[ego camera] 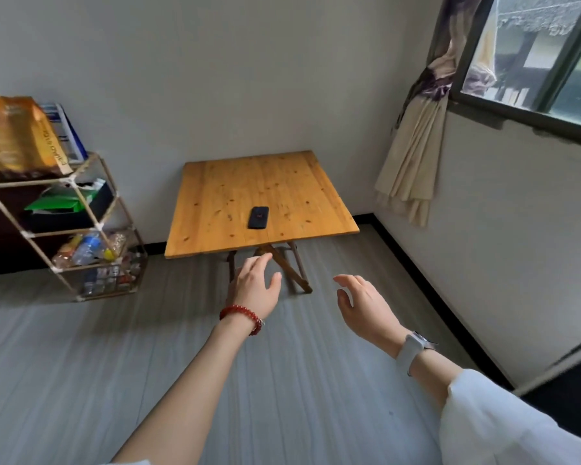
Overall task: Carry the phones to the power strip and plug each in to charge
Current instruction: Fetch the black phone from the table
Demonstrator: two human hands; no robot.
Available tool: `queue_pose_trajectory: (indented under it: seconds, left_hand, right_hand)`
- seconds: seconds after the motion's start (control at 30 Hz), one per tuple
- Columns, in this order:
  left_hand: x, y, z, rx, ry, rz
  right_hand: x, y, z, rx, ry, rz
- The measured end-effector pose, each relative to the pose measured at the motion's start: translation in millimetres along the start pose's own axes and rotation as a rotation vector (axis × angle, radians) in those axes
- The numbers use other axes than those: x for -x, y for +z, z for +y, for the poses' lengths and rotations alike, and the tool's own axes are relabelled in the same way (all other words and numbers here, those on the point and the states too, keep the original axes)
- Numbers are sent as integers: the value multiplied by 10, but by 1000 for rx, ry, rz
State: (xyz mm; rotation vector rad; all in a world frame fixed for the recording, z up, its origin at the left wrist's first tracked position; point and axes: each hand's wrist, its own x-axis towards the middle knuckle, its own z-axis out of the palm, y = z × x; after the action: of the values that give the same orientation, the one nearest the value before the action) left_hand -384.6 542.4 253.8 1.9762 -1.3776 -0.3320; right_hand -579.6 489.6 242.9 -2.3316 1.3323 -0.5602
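Both arms reach forward and slightly down over the grey floor (215, 380), toward the wooden desk (215, 196) that stands against the white wall. The left forearm runs up from the bottom edge of the view, bare, with a red bead bracelet (241, 317) round the wrist; the left hand (257, 285) is seen from the back, fingers loosely spread and a little bent, thumb out to the side, released and holding nothing. It hangs in front of the near edge of the desk, not touching it. The right arm comes in from the lower right in a white sleeve (503, 427), with a white watch (413, 350) on the wrist; the right hand (363, 305) is also released, fingers relaxed and slightly curved, pointing left toward the other hand, empty and well short of the desk. A dark phone (258, 217) lies flat on the desk, near the middle of its front half, apart from both hands. To the left stands a frame shelf (81, 209) with an orange bag (14, 135) on top and bottles on its lower levels. A curtain (413, 156) hangs beside the window (534, 52) at the upper right.
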Motion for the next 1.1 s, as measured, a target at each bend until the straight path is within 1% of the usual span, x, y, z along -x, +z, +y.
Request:
queue_pose_trajectory:
  seconds: [0.2, 0.27, 0.43, 0.53, 0.63, 0.73, 0.87, 0.93, 1.1]
  left_hand:
    - [-1321, 351, -512, -1, -68, -43]
    - [-1821, 463, -709, -8, -115, -59]
    - [-2980, 630, -1160, -54, -231, -107]
    - [-3428, 684, -1501, -86, -288, -141]
    - [-3778, 751, -1922, -110, -392, -194]
    - [-4111, 803, -2331, -131, -461, -256]
    - [-4690, 896, -2841, -127, -477, -321]
    - [-4995, 963, -3112, -135, -474, -382]
    - [-5536, 1132, -3685, -319, -408, -574]
  right_hand:
    - [-1431, 451, 270, -18, 12, -37]
    - [-1978, 641, 357, -48, 16, -49]
    - [-3291, 1115, 502, -104, 61, -144]
    - [-3871, 1428, 476, -138, 114, -230]
    - [-4369, 1784, 462, -149, 154, -322]
    - [-4811, 2121, 436, -135, 195, -377]
    - [-5389, 2604, 372, -129, 322, -408]
    - [-5676, 2869, 326, -128, 405, -414]
    - [-6172, 3421, 228, -65, 699, -430]
